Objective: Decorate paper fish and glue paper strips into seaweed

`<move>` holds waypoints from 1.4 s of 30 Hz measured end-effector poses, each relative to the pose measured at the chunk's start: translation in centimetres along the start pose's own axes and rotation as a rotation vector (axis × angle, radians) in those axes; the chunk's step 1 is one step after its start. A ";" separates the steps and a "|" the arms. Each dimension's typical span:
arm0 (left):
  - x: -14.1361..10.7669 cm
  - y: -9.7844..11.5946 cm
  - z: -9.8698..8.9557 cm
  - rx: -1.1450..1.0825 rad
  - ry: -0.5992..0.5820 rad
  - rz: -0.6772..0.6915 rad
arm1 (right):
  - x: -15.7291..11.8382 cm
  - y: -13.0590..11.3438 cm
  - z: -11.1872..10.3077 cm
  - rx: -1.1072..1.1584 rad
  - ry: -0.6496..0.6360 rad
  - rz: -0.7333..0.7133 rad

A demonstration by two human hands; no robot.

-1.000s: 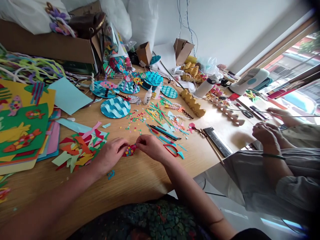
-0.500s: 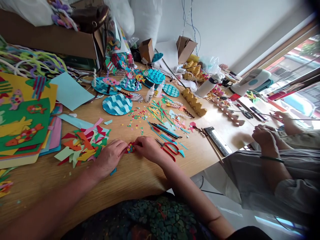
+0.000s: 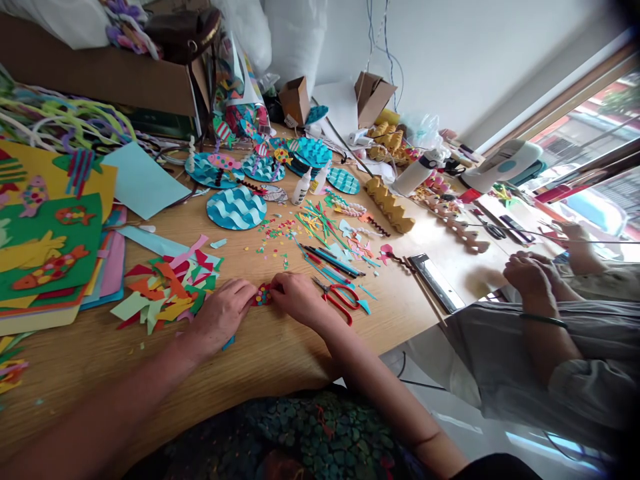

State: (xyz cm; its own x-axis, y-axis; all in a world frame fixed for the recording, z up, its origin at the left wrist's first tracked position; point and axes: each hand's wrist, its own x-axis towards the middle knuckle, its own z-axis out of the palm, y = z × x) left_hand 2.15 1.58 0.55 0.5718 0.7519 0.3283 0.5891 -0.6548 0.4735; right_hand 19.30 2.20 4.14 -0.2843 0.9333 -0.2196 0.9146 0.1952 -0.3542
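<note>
A small red paper piece with colourful dots (image 3: pixel 262 295) lies on the wooden table between my hands. My left hand (image 3: pixel 227 310) has its fingers closed on the piece's left end. At its right end, my right hand (image 3: pixel 295 297) pinches it with bent fingers. Red-handled scissors (image 3: pixel 341 297) rest just right of my right hand, beside several pens (image 3: pixel 330 260). Left of my left hand is a heap of coloured paper scraps (image 3: pixel 173 287). Tiny paper dots (image 3: pixel 280 230) are scattered beyond my hands.
Blue wavy discs (image 3: pixel 237 208) and two glue bottles (image 3: pixel 301 187) stand farther back. Coloured sheets (image 3: pixel 50 260) lie at left. A phone (image 3: pixel 436 283) lies at right, near another person's hands (image 3: pixel 530 270). A white bottle (image 3: pixel 417 170) is behind.
</note>
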 end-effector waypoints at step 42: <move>-0.2 -0.3 0.1 -0.017 -0.024 0.011 | -0.6 1.5 -0.6 0.442 0.155 0.028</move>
State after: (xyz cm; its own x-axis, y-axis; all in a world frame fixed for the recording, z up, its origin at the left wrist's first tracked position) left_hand 1.93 1.66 0.25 0.5918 0.7426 0.3135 0.5732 -0.6611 0.4841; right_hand 20.98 2.09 4.28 -0.1841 0.9769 -0.1083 0.7013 0.0533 -0.7109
